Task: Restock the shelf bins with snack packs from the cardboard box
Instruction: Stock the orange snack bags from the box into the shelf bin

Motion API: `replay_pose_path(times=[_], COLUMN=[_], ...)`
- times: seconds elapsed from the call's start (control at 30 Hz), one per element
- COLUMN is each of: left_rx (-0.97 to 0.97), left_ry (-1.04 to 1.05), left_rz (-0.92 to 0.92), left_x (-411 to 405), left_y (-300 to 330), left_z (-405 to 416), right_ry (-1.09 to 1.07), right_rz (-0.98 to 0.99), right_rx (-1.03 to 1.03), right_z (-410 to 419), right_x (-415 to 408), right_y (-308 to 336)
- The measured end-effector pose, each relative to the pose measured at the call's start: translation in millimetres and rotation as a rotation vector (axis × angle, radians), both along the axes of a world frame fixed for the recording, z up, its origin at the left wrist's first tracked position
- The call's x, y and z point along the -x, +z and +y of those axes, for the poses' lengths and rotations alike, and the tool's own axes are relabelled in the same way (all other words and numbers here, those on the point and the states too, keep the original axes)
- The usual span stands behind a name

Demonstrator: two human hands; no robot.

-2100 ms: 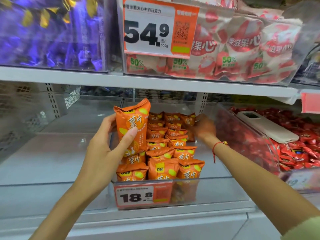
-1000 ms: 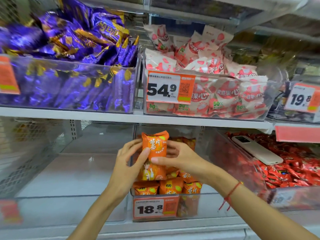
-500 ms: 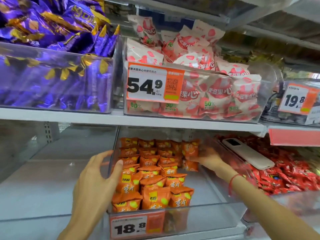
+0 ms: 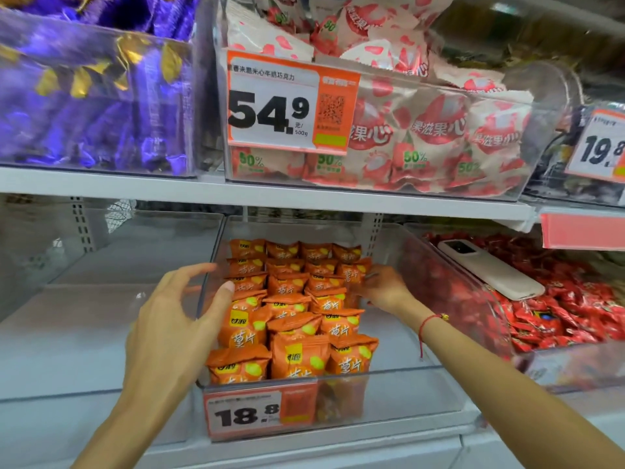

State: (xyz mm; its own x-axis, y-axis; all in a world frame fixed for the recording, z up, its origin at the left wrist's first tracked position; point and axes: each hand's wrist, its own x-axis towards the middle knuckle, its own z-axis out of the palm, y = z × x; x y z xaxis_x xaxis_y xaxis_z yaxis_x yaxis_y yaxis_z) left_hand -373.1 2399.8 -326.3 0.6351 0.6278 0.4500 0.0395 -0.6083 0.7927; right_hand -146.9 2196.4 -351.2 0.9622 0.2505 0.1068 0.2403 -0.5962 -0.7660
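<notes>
Standing in rows, orange snack packs (image 4: 297,319); left hand (image 4: 169,319) spread, right hand (image 4: 384,289) seemingly pinching one.

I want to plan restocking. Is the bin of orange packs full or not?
Not full. The orange packs fill only the left part of the bin; its right side shows bare floor.
</notes>
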Motion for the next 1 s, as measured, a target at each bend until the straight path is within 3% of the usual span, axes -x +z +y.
replay_pose_path(times=[0.27,0.53,0.63,0.7,0.83,1.0], left_rx=[-0.060,-0.063,-0.123,-0.126,-0.059,-0.045], left_ry=[0.018,-0.017,-0.026,-0.025,-0.085,-0.120], left_rz=[0.008,0.007,-0.122,-0.170,-0.082,0.277], left_x=[-2,7,40,75,149,217], left_y=[-5,1,2,-4,-46,-116], left_z=[4,-1,-8,-13,-16,-11], right_ry=[0.021,0.063,0.231,0.364,0.535,0.586], right_rz=[0.177,-0.182,-0.143,-0.072,0.063,0.091], right_rx=[0.075,0.051,0.041,0.137,0.353,0.729], right_z=[-13,-51,-57,-56,-43,-23], right_x=[5,115,178,213,258,278], right_y=[9,65,76,71,29,-43])
